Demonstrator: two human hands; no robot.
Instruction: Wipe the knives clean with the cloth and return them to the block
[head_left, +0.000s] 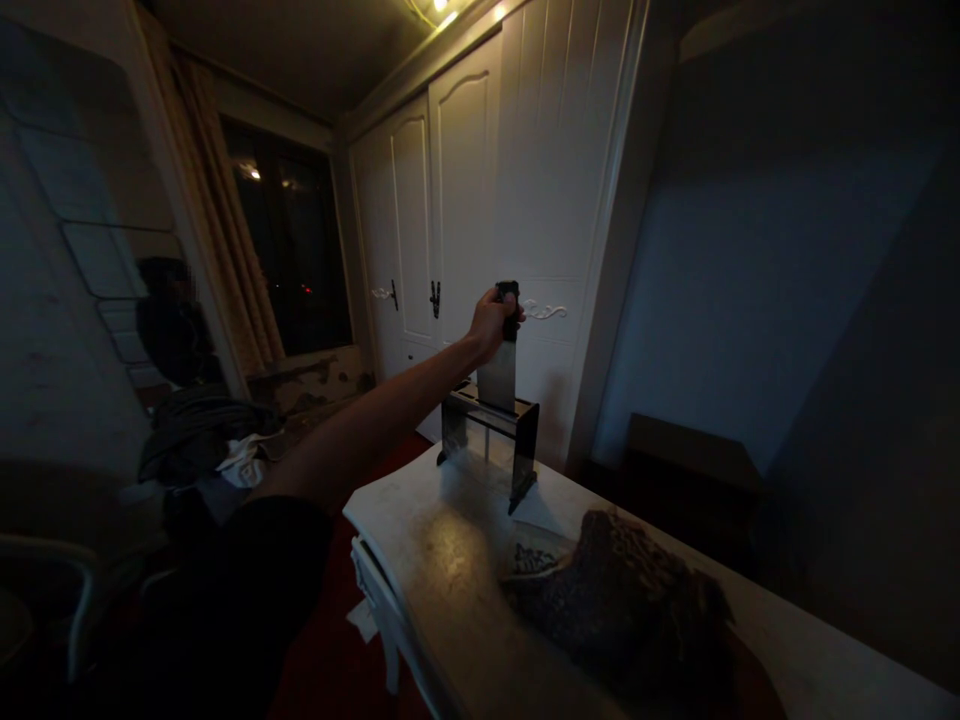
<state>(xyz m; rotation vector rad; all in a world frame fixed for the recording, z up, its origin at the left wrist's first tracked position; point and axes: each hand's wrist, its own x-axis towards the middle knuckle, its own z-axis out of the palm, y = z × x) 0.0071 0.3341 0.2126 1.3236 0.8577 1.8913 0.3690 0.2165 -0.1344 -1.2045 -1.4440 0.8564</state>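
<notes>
Head view: the left hand (491,322) is stretched out at the end of a bare forearm, its fingers closed around the black handle of a cleaver (499,372). The broad blade hangs straight down, its lower edge inside or just at the top of a slot in the knife block (491,440), a dark, open-framed stand with a slotted top. Most of the blade shows above the slots, so the cleaver is only partly seated in the block; whether it is going in or coming out cannot be told from this 1 picture.

The knife block stands near the far end of a pale table (450,590), close to its left edge. No other knife is visible in the block in this dim light. Nearer the camera, a dark mottled cloth (622,600) lies heaped on the table, well apart from the block, with a small patterned item at its left edge, too dim to identify.

The right hand is not in view, so its fingers cannot be described.

Behind the table are white wardrobe doors (465,200) with dark handles, and to the left a dark window (289,240) with a curtain. A pile of clothes (202,440) lies at the lower left.
</notes>
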